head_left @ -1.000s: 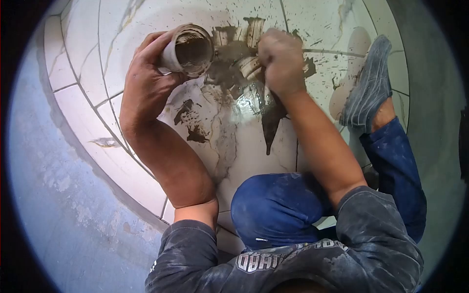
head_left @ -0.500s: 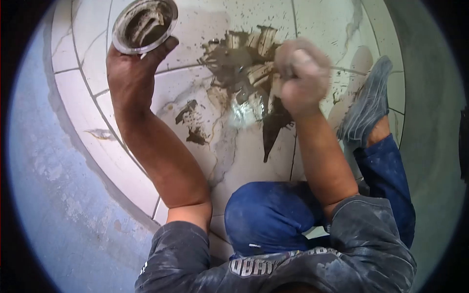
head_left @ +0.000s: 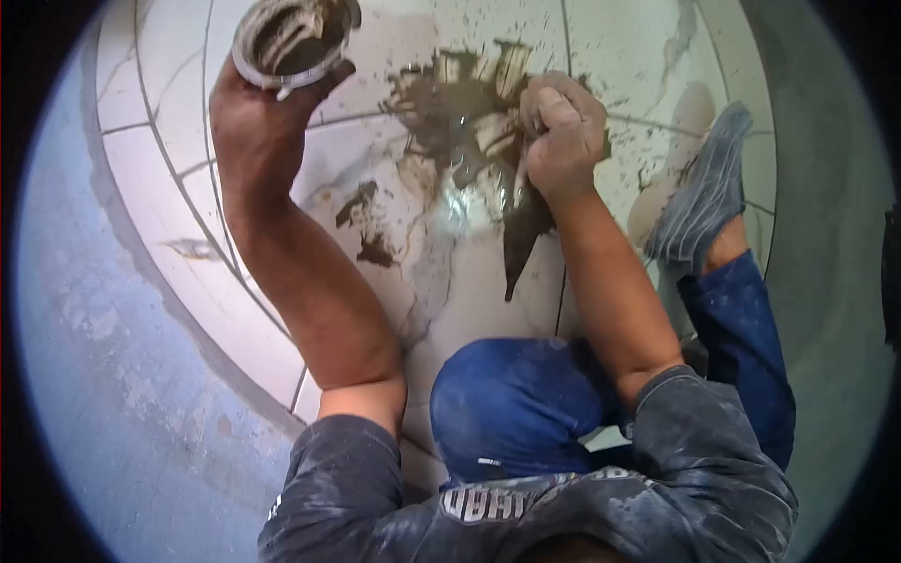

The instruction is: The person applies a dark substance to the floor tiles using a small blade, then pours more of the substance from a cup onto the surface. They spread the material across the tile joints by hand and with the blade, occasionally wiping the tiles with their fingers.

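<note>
My left hand (head_left: 258, 127) grips a round tub (head_left: 246, 66) with a pale rim, tilted so its mouth shows. Inside is wet grey-brown paste (head_left: 314, 52), smeared along the wall. Closed in a fist, my right hand (head_left: 568, 131) is low over the floor at the right side of a wet patch of the same paste (head_left: 441, 117). Whatever its fingers hold is hidden. Streaks and spatters spread out from the patch over the tile joints.
White marbled floor tiles (head_left: 347, 281) run up to a blue-grey wall (head_left: 122, 357) on the left. My foot in a grey shoe (head_left: 704, 197) rests at the right, and my bent knee in blue trousers (head_left: 511, 399) is at the front. Another grey surface (head_left: 826, 281) borders the right.
My left hand and the tub have shifted slightly right and up. My right hand, blurred before, has moved a little left and shows clearly in a fist.
</note>
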`<move>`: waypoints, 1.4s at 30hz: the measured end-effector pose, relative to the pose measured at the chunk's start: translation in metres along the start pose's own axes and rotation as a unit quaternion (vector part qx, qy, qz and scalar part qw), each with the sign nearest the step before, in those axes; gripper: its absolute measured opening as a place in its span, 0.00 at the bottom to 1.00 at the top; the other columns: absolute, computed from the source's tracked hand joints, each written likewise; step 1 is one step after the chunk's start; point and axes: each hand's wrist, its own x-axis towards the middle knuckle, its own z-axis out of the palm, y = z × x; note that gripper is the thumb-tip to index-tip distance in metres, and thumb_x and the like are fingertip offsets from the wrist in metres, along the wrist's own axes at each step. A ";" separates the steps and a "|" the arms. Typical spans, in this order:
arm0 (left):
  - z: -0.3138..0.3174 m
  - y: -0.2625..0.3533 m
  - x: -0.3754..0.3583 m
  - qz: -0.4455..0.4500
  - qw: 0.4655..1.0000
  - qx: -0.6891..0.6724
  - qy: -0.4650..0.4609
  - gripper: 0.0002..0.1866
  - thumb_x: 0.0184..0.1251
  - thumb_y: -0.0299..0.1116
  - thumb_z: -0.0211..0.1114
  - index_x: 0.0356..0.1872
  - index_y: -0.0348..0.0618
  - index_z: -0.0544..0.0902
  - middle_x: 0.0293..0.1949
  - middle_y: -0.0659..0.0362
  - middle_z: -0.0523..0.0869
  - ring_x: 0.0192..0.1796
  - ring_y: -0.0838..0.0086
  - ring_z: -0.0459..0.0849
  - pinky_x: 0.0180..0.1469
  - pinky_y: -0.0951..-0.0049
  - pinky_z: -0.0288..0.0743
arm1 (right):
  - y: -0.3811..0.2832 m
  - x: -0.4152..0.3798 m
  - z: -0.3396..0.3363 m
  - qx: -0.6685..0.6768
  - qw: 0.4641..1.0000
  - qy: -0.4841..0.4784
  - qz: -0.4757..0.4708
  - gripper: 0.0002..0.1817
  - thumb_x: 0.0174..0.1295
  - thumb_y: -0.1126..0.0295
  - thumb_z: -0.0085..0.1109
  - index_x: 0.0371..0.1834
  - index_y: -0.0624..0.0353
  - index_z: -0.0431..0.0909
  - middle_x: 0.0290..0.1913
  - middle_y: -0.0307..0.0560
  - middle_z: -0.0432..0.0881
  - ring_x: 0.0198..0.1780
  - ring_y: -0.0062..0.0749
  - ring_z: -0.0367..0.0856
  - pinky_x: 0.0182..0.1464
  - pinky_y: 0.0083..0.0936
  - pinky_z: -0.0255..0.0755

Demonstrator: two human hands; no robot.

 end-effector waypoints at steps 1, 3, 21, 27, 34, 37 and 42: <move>0.004 0.004 0.006 0.016 1.000 -0.007 0.012 0.26 0.54 0.19 0.77 0.57 0.35 0.81 0.49 0.55 0.87 0.52 0.72 0.85 0.57 0.70 0.80 | 0.001 0.013 0.006 -0.037 0.999 -0.005 -0.015 0.11 0.58 0.74 0.41 0.17 0.58 0.63 0.18 0.39 0.62 0.20 0.23 0.59 0.22 0.24 0.53; 0.001 0.002 0.001 0.005 0.999 0.006 0.037 0.27 0.53 0.19 0.77 0.57 0.34 0.81 0.50 0.56 0.87 0.52 0.72 0.85 0.57 0.70 0.80 | 0.005 0.009 -0.003 0.203 0.978 -0.020 0.035 0.09 0.51 0.82 0.44 0.16 0.61 0.60 0.18 0.43 0.60 0.20 0.26 0.61 0.21 0.26 0.53; 0.063 0.015 -0.017 0.145 0.922 0.289 -0.213 0.40 0.31 0.22 0.78 0.58 0.49 0.84 0.55 0.58 0.84 0.62 0.58 0.76 0.66 0.62 0.72 | -0.003 0.009 -0.017 0.226 0.967 0.002 0.113 0.15 0.63 0.72 0.43 0.17 0.62 0.60 0.19 0.43 0.65 0.22 0.24 0.62 0.24 0.27 0.55; 0.052 0.009 -0.014 0.131 0.923 0.300 -0.200 0.37 0.34 0.23 0.79 0.57 0.51 0.85 0.54 0.59 0.84 0.60 0.58 0.77 0.65 0.62 0.73 | 0.024 -0.001 0.010 0.029 0.995 0.013 0.094 0.15 0.64 0.72 0.41 0.18 0.61 0.60 0.17 0.40 0.62 0.20 0.23 0.58 0.23 0.23 0.54; 0.032 0.007 -0.018 0.112 0.915 0.330 -0.203 0.36 0.36 0.25 0.81 0.56 0.52 0.86 0.54 0.58 0.84 0.59 0.55 0.77 0.65 0.61 0.72 | 0.020 0.012 0.014 -0.113 0.987 -0.007 -0.118 0.15 0.64 0.73 0.36 0.18 0.59 0.62 0.18 0.39 0.61 0.19 0.23 0.56 0.22 0.24 0.52; 0.033 0.011 -0.004 0.139 0.914 0.331 -0.186 0.34 0.38 0.25 0.80 0.56 0.52 0.86 0.54 0.58 0.84 0.59 0.54 0.77 0.64 0.61 0.72 | -0.001 0.013 0.012 0.136 0.990 0.009 0.033 0.16 0.65 0.71 0.37 0.18 0.58 0.63 0.17 0.39 0.62 0.19 0.22 0.58 0.21 0.24 0.50; 0.026 0.006 -0.011 0.126 0.909 0.345 -0.199 0.33 0.40 0.26 0.79 0.56 0.51 0.86 0.56 0.57 0.83 0.59 0.53 0.76 0.64 0.61 0.72 | 0.001 0.011 0.015 -0.034 0.999 -0.026 0.032 0.13 0.63 0.76 0.36 0.19 0.60 0.61 0.18 0.41 0.64 0.20 0.24 0.60 0.23 0.22 0.52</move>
